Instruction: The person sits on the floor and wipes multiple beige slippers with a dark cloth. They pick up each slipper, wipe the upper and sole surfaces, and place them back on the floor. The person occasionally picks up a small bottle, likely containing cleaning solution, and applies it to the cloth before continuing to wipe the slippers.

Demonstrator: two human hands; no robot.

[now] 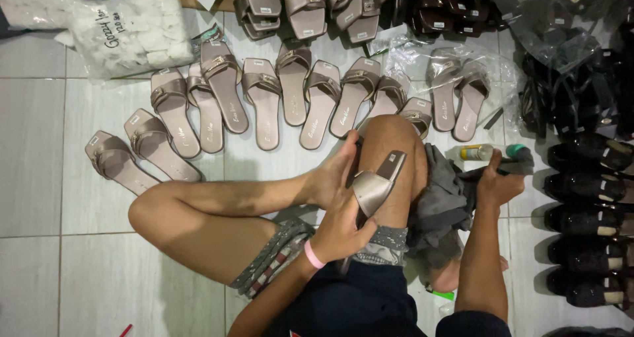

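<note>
From my feed I look down on a pale tiled floor [39, 145] where the person sits cross-legged, knees raised across the middle of the view. Spread over the tiles beyond the knees lies a fan of taupe slide sandals [264, 99], soles up or straps up, lying side by side and partly overlapping, with a denser stack of the same kind [304, 6] at the top edge. Down the right edge runs a column of black sandals [588, 185], and above them crumpled clear plastic bags [555, 20]. At the top left sits a white bag of padding [132, 30] with handwriting on it. A grey cloth [442, 198] is bunched against the right knee. The left hand [340, 231], a pink band at its wrist, grasps one taupe sandal [378, 185] by its sole end, holding it tilted against the raised shin, strap facing me. The right hand [496, 185] is clenched around a dark tool with a green tip [518, 155], held just beside a small yellowish bottle [477, 152] lying on the floor; I cannot tell what kind of tool it is.
</note>
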